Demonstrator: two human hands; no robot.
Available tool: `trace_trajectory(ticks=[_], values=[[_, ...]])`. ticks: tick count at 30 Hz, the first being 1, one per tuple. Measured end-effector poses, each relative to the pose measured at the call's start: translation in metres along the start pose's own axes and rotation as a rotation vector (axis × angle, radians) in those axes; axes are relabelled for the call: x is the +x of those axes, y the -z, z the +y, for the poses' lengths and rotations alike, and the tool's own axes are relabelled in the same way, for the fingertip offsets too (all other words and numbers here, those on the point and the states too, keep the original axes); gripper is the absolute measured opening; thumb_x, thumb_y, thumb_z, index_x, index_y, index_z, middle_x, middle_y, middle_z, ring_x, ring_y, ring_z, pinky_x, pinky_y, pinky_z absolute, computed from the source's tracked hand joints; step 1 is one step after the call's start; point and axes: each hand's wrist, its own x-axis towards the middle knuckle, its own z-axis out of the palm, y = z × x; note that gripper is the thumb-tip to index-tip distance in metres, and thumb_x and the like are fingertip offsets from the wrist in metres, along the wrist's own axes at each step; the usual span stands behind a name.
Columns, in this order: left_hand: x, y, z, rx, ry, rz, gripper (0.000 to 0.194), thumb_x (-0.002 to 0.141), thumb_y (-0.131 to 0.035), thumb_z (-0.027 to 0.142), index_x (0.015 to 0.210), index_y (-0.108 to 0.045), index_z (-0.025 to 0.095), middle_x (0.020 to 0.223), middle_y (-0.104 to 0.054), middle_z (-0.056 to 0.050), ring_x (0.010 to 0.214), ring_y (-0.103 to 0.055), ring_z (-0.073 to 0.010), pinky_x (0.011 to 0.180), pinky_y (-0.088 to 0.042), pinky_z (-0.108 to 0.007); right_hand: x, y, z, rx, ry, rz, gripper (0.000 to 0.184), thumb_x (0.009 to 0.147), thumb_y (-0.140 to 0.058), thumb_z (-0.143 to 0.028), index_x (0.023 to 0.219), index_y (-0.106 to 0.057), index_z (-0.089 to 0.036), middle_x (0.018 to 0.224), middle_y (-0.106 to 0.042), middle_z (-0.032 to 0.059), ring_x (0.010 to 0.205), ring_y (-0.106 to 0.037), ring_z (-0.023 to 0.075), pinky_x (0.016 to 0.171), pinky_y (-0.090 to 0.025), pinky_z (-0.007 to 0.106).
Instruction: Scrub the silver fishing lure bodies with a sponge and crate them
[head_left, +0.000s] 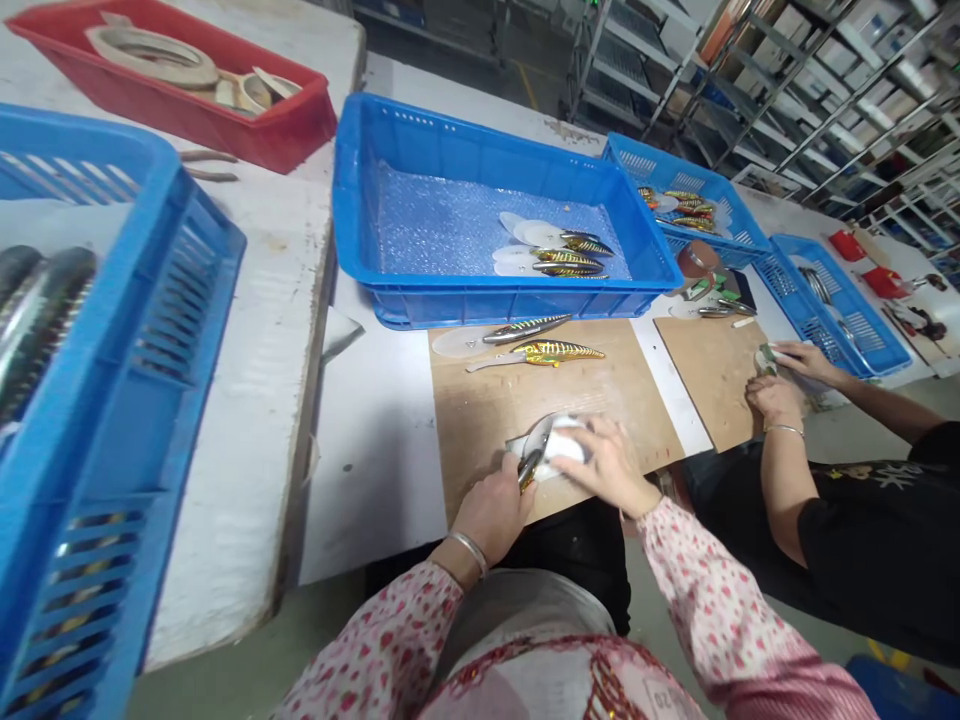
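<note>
"Blue plastic makes up the big tub (517,303), right? What's inside?"

"Several fish-shaped lures (574,262), grouped toward its right end, clear bills pointing left, on a bubble-wrap lining (431,225)."

"And the other containers?"

"Just beyond the tub's right end, a slotted basket (694,180) holds orange and gold lures. Farther right, a long blue basket (874,345) has silvery pieces in it. On the left, a large crate (187,330) carries dark and silver lures, and behind it a red bin (285,140) holds pale rings (154,55)."

"Where are the hands?"

"Over a brown board (472,430) on the surface (375,480). The left hand (491,510) has its fingers clamped on the dark lure (529,468); the right hand (607,465) has its fingers closed on a white cloth (566,447), against the clear bill (540,432). Two more lures (559,352) lie between them and the tub."

"Anything readable?"

"A '20' on the wearer's patterned clothing (600,680). White marks on a co-worker's black shirt (885,530) are too unclear to read. That person's hands (780,395) work at a neighbouring board (697,375)."
</note>
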Motion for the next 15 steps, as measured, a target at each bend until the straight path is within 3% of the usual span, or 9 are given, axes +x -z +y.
trace_trajectory(ticks=[3,8,13,15], values=[[0.001,-0.001,-0.001,0.005,0.008,0.020,0.026,0.091,-0.034,0.037,0.105,-0.041,0.016,0.087,-0.068,-0.012,0.083,-0.068,-0.0286,0.068,-0.047,-0.034,0.004,-0.002,0.005,-0.051,-0.127,0.037,0.042,0.084,-0.060,-0.055,0.113,-0.065,-0.025,0.103,-0.059,0.0088,0.099,-0.052,0.0260,0.082,-0.037,0.038],[0.002,-0.004,-0.004,-0.013,-0.021,0.006,0.025,0.091,-0.034,0.038,0.104,-0.041,0.017,0.085,-0.068,-0.010,0.081,-0.068,-0.0278,0.066,-0.046,-0.033,-0.009,-0.001,-0.009,0.012,0.030,0.000,0.043,0.084,-0.060,-0.055,0.119,-0.062,-0.030,0.112,-0.055,0.0077,0.102,-0.050,0.0249,0.084,-0.036,0.037],[0.003,-0.004,-0.007,-0.028,-0.027,0.029,0.027,0.091,-0.034,0.038,0.106,-0.040,0.016,0.086,-0.068,-0.010,0.082,-0.068,-0.0278,0.068,-0.046,-0.033,0.001,-0.005,0.003,-0.057,-0.126,0.076,0.040,0.084,-0.061,-0.053,0.114,-0.065,-0.026,0.099,-0.058,0.0084,0.096,-0.051,0.0254,0.081,-0.036,0.037],[0.004,-0.004,-0.009,-0.055,-0.036,0.021,0.027,0.091,-0.036,0.039,0.106,-0.040,0.016,0.086,-0.068,-0.010,0.082,-0.068,-0.0274,0.067,-0.045,-0.032,-0.001,-0.006,0.000,-0.074,-0.095,0.098,0.043,0.084,-0.061,-0.054,0.115,-0.065,-0.024,0.101,-0.057,0.0097,0.098,-0.050,0.0265,0.081,-0.036,0.037]])
